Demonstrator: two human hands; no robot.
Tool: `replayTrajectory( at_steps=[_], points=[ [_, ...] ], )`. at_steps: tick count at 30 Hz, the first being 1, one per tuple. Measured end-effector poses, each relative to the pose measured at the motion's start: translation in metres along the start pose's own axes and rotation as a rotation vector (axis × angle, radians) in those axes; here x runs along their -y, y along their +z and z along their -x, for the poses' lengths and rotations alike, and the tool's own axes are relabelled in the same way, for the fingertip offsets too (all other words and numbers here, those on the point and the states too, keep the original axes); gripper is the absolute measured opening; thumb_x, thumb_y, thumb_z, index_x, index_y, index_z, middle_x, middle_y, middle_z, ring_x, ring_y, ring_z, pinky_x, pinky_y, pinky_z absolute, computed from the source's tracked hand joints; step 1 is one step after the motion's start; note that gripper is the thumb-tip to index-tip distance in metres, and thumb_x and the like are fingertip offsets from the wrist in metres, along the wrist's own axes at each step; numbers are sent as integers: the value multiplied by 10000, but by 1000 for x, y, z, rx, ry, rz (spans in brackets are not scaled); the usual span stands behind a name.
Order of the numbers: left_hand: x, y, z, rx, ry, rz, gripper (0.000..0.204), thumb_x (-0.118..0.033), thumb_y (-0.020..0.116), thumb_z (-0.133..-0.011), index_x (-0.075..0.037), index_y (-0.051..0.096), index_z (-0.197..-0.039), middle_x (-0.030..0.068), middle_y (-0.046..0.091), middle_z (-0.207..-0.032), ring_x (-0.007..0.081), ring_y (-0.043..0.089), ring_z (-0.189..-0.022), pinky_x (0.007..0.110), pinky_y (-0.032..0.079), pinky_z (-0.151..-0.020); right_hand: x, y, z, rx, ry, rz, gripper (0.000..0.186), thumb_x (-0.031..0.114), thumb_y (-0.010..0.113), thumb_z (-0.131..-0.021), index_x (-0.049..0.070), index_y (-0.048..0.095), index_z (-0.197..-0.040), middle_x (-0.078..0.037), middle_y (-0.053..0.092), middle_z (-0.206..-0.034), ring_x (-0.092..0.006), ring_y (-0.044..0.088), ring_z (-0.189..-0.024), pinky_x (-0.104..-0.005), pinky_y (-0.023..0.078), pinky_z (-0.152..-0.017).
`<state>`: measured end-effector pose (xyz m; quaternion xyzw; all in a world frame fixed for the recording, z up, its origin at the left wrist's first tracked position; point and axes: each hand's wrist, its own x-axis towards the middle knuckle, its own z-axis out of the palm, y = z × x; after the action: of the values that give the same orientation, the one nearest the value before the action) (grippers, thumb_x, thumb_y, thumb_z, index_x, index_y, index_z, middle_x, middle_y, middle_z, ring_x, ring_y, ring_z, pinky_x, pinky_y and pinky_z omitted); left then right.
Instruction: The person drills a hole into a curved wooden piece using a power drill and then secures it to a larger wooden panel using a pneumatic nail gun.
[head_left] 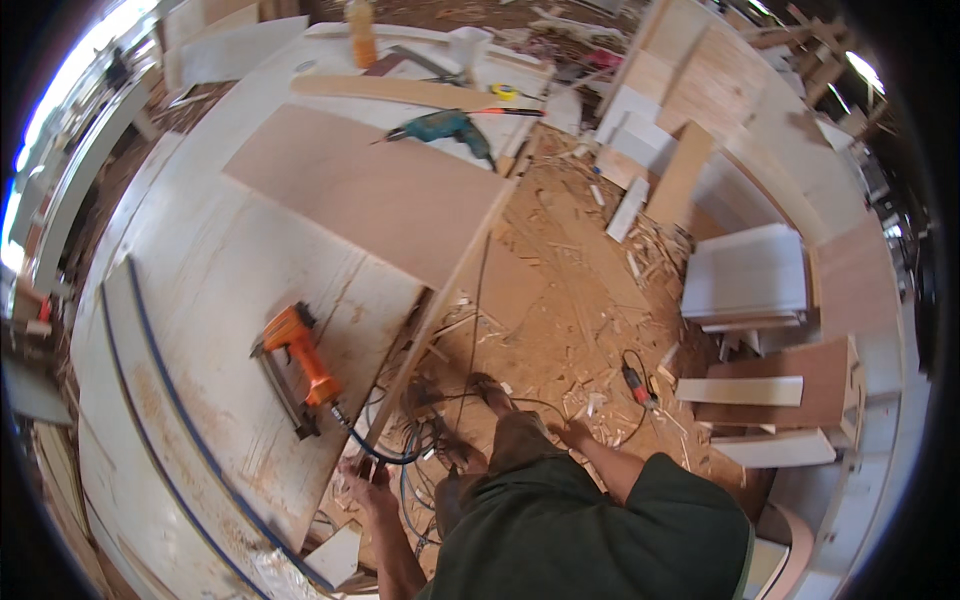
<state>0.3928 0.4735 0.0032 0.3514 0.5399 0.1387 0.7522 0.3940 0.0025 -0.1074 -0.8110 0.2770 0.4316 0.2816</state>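
My left hand (pixel 371 488) is at the near edge of the pale worktable (pixel 210 290), its fingers curled around something dark and small that I cannot make out. Close to it, a black air hose (pixel 385 455) runs up to an orange nail gun (pixel 300 355) lying on the tabletop. My right hand (pixel 573 434) hangs low beside my leg, and its fingers are too small and unclear to read. Farther off, a thin brown plywood panel (pixel 350 195) lies across the table, with a teal power drill (pixel 445 130) on its far part.
Two dark-edged strips (pixel 165 390) lie along the table's left. A long tan board (pixel 395 92), a yellow tape measure (pixel 504 92) and an orange bottle (pixel 361 35) are at the back. Wood scraps and a red-and-black tool (pixel 637 385) litter the floor; white panels (pixel 745 270) are stacked right.
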Motion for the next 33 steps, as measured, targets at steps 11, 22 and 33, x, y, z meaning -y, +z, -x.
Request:
replayTrajectory(
  at_steps=[11,22,33],
  points=[
    [123,-17,-12,-111,-106,-352,699,-678,506,-950,-58,613,-1255,131,681,-1164,274,664,-994,422,527,-809,-177,-21,41,-140,245,-351,796,633,680,-813,-80,700,-1166,-325,662,-1239,-427,652,-1181,-485,516,-992],
    [274,137,88,588,-341,-1189,383,-436,571,-998,-88,595,-1157,74,636,-1019,197,644,-834,324,496,-630,-299,-235,-62,-386,-2,-380,721,567,620,-926,53,551,-1428,-266,594,-1396,-395,605,-1250,-450,492,-1047],
    [347,313,124,904,18,-1373,287,-309,615,-1015,-53,579,-1142,67,618,-917,159,616,-638,300,484,-503,-480,-234,56,-975,447,-614,678,360,746,-866,-48,550,-1370,-327,589,-1350,-465,577,-1255,-480,466,-1072]
  ],
)
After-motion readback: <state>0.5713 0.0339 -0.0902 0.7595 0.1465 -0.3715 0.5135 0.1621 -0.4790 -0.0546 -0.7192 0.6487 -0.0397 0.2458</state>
